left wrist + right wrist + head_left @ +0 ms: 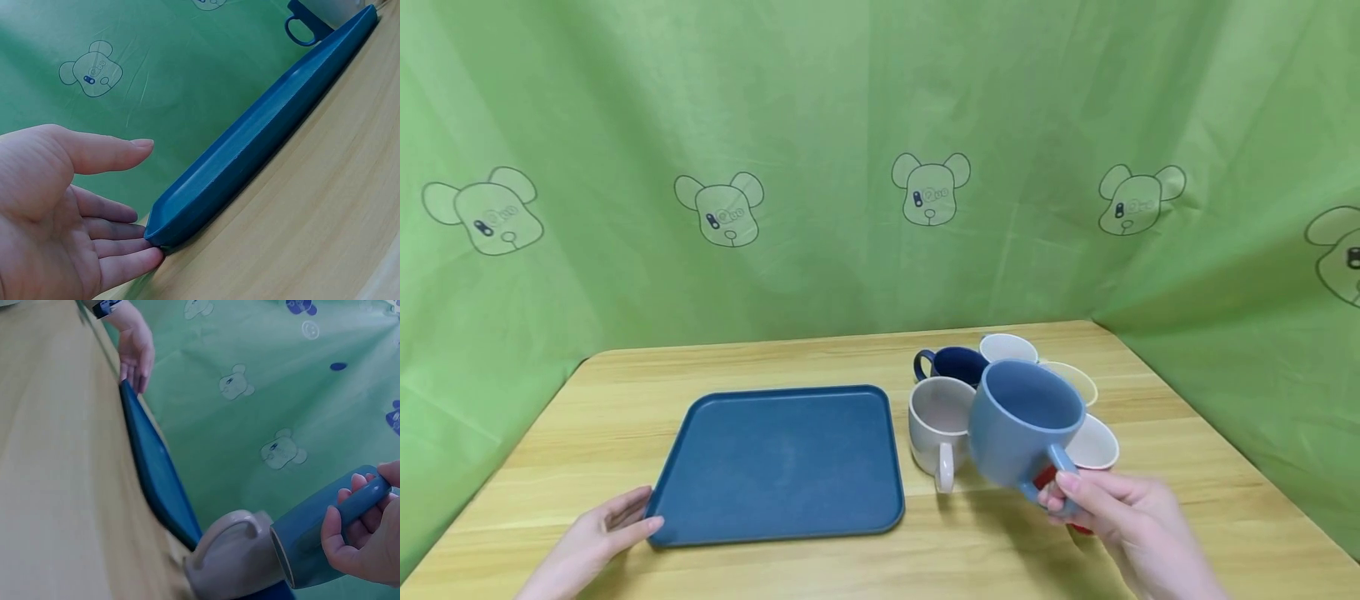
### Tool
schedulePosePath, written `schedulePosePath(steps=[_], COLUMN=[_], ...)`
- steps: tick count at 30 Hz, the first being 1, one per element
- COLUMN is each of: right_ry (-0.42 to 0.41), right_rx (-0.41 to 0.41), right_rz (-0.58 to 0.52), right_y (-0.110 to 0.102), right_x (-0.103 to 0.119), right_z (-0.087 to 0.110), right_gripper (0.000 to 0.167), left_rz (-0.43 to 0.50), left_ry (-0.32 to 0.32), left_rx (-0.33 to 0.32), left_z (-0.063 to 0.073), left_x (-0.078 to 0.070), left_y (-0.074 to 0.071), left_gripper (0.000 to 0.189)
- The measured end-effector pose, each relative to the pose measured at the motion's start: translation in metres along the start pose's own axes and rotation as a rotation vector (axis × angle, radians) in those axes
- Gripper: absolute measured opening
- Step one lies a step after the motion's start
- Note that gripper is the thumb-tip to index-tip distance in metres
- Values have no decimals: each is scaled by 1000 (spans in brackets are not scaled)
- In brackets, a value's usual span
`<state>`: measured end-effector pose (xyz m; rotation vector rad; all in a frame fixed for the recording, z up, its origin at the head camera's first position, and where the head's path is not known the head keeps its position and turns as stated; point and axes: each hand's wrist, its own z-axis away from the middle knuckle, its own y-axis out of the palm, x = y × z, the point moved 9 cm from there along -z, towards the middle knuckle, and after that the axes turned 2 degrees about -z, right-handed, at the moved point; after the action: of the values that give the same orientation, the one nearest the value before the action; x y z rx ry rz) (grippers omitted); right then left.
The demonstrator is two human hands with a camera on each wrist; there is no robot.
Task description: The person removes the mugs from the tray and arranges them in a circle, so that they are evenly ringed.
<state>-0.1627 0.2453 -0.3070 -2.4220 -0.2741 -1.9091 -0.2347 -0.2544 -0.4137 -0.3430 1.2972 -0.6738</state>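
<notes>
My right hand (pixel 1142 517) grips a light blue mug (pixel 1011 437) by its handle. The mug is held up above the table, upright with a slight tilt, in front of the other mugs. In the right wrist view the fingers curl through the handle of this blue mug (pixel 312 537). At the near left corner of a flat blue tray (pixel 782 467), my left hand (pixel 597 533) touches the rim. Its fingers are extended against the tray's edge (pixel 231 162) in the left wrist view, with the thumb raised apart.
Right of the tray stands a pale grey mug (pixel 936 429), its handle toward me. Behind it are a dark blue mug (pixel 958 364) and a white-lined mug (pixel 1009 348). More white-lined mugs (pixel 1093 442) are partly hidden by the held one. A green curtain (pixel 820 250) hangs behind the table.
</notes>
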Motion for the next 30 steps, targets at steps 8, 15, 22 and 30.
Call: schedulePosePath(steps=[8, 15, 22, 30], right_ry=[172, 350, 411, 536], right_rx=[-83, -147, -180, -219], right_rz=[103, 163, 150, 170], right_y=[-11, -16, -14, -17], right_x=[-28, -53, -64, -82], right_z=[8, 16, 17, 27], right_gripper=[26, 22, 25, 36], left_rz=[3, 15, 19, 25], left_ry=[-7, -31, -43, -43], left_rx=[11, 10, 11, 13], left_z=[-2, -1, -3, -3], left_x=[1, 6, 9, 9], left_y=[1, 0, -1, 1], left_gripper=[75, 78, 78, 79])
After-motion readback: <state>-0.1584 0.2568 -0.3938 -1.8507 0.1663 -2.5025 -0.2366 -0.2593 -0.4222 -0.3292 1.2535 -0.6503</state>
